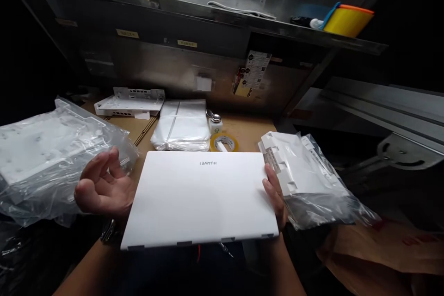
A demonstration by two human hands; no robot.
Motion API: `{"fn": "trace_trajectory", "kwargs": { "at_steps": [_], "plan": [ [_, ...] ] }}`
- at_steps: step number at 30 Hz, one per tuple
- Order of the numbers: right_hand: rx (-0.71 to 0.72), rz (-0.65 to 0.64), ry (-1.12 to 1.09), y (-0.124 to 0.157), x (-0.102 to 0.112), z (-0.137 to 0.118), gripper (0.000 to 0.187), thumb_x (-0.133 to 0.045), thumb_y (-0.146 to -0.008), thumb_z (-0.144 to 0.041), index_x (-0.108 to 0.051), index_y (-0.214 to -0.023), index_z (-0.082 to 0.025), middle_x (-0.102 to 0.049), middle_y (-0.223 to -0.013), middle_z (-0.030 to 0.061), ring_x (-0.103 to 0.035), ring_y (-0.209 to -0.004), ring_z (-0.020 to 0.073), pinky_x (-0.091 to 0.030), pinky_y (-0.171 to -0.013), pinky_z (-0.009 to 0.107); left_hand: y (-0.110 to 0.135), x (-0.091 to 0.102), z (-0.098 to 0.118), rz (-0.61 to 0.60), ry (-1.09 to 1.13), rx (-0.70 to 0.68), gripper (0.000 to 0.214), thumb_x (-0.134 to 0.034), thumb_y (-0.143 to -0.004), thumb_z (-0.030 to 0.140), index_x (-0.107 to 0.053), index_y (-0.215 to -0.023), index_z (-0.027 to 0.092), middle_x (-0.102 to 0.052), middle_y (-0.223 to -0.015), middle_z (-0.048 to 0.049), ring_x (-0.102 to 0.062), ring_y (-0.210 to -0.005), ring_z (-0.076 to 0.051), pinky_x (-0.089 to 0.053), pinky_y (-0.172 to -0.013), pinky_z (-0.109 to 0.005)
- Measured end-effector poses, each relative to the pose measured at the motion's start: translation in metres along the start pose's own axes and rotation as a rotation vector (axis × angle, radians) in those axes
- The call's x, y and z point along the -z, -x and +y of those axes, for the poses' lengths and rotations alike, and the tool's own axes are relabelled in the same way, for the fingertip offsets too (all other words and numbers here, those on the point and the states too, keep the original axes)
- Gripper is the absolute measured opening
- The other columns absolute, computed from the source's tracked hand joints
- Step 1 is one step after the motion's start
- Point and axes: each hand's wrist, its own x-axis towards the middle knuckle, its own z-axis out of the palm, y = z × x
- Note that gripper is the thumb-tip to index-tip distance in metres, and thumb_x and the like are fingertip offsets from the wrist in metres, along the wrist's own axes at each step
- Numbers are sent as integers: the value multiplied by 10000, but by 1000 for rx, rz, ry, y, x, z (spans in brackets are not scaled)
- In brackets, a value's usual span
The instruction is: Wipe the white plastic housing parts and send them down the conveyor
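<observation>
A flat white plastic cover (203, 199) with upside-down HUAWEI lettering is held up in front of me, small notches along its near edge. My right hand (276, 194) grips its right edge, the fingers showing on top. My left hand (106, 185) is palm up beside the left edge, fingers apart and partly curled, holding nothing; its wrist is close to or under the cover. Left of that hand lies a stack of white plastic parts in a clear bag (52, 148). To the right of the cover are more bagged white parts (298, 166).
Behind the cover, a pile of clear plastic bags (182, 122), a yellow tape roll (225, 140) and a small white bottle with a metal top (215, 124) sit on the cardboard. A white housing (130, 101) stands farther left. A yellow container (348, 19) rests on the shelf above.
</observation>
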Motion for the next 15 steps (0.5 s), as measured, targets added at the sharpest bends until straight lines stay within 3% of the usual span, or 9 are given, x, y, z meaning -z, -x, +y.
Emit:
{"fn": "trace_trajectory", "kwargs": {
  "at_steps": [4, 12, 15],
  "plan": [
    [18, 9, 48, 4, -12, 2, 465, -459, -1057, -250, -455, -1521, -292, -424, -1625, 52, -465, -1461, 293, -516, -1127, 519, -6, -2, -10, 120, 100, -64, 618, -253, -1056, 129, -263, -1505, 553, -415, -1569, 152, -410, -1432, -185, -313, -1259, -564],
    [55, -19, 101, 3, -16, 0, 475, -515, -1031, -225, -474, -1502, -270, -428, -1620, 78, -447, -1473, 305, -491, -1141, 581, -7, -5, -15, 114, 66, -79, 673, -273, -1038, 66, -251, -1517, 540, -423, -1568, 128, -433, -1416, -182, -329, -1240, -582],
    [45, -55, 118, 5, -11, 2, 485, -514, -1028, -211, -470, -1504, -289, -450, -1606, 75, -436, -1480, 306, -507, -1126, 579, -2, 4, -19, 61, 66, -28, 678, -140, -1046, 69, -236, -1490, 571, -402, -1566, 137, -412, -1436, -170, -320, -1243, -597]
  ]
}}
